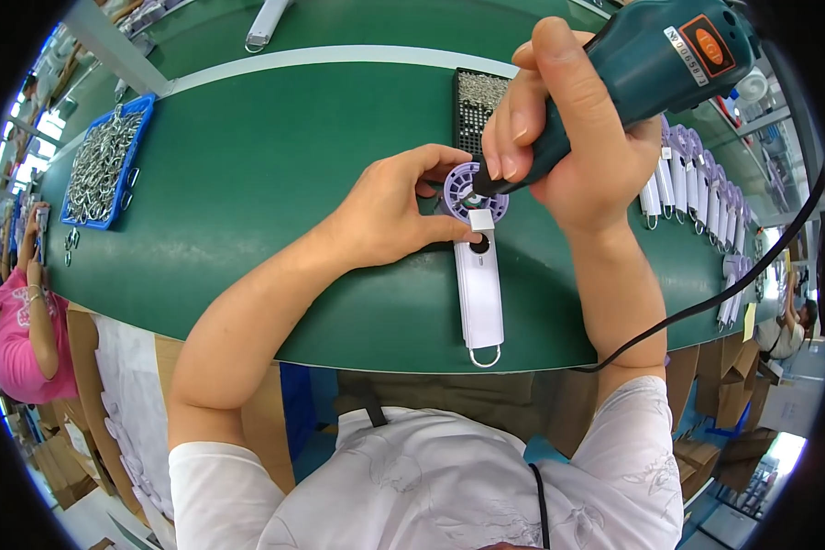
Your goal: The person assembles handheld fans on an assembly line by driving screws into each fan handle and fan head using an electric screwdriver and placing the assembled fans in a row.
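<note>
A white device that looks like a handheld fan (481, 298) lies on the green table, its purple spoked round head pointing away from me and a wire loop at its near end. My left hand (385, 211) is closed around the head, with the thumb by the top of the handle and the fingers at the far left rim. In my right hand (591, 137) is a dark green electric screwdriver (646, 60), tilted so that its black nose comes down at the purple head. Whether the bit touches a screw is too small to tell.
A blue tray (137, 151) of metal clips stands at the left. Beyond the fan is a black perforated tray (467, 128) with small screws. Several similar fans (692, 188) line the right side. The screwdriver's cord (724, 293) crosses my right forearm. A person in pink (23, 330) sits far left.
</note>
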A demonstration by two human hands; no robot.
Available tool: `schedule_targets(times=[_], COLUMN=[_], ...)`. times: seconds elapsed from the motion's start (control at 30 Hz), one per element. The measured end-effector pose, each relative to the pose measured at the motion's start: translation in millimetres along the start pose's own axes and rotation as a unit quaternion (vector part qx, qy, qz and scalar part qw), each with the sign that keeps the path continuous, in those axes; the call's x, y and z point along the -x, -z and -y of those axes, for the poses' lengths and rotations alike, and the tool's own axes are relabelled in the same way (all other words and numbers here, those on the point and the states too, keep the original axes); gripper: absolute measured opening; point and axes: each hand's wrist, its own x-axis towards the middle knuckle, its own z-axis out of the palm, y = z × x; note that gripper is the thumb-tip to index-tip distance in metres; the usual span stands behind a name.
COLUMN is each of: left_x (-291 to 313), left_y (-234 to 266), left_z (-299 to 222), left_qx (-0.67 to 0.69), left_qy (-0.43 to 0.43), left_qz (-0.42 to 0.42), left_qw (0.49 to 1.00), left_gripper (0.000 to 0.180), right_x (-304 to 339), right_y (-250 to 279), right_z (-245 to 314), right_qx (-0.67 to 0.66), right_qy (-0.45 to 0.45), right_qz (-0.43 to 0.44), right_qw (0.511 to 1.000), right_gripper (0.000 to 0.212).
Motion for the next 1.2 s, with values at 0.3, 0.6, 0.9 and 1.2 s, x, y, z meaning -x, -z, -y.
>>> schedule_targets(times=[0.3,0.6,0.9,1.2], left_x=[2,-3,-3,-3], left_y=[4,6,7,5], left_z=[-10,-6,-5,1], left_qx=[-0.014,-0.019,-0.02,-0.015], left_qy=[0.026,0.033,0.035,0.018], left_qz=[0.011,0.015,0.011,-0.002], left_qw=[1.0,0.999,0.999,1.0], left_gripper=[0.064,0.061,0.061,0.061], right_x=[4,6,6,3], right_y=[-5,-8,-4,2], right_z=[-1,-4,-6,-8], right_qx=[0.023,0.106,0.081,0.068], right_qy=[0.001,-0.022,-0.035,-0.023], right_qz=[0.012,0.013,0.0,0.016], right_qw=[1.0,0.994,0.996,0.997], right_gripper=[0.015,0.014,0.015,0.015])
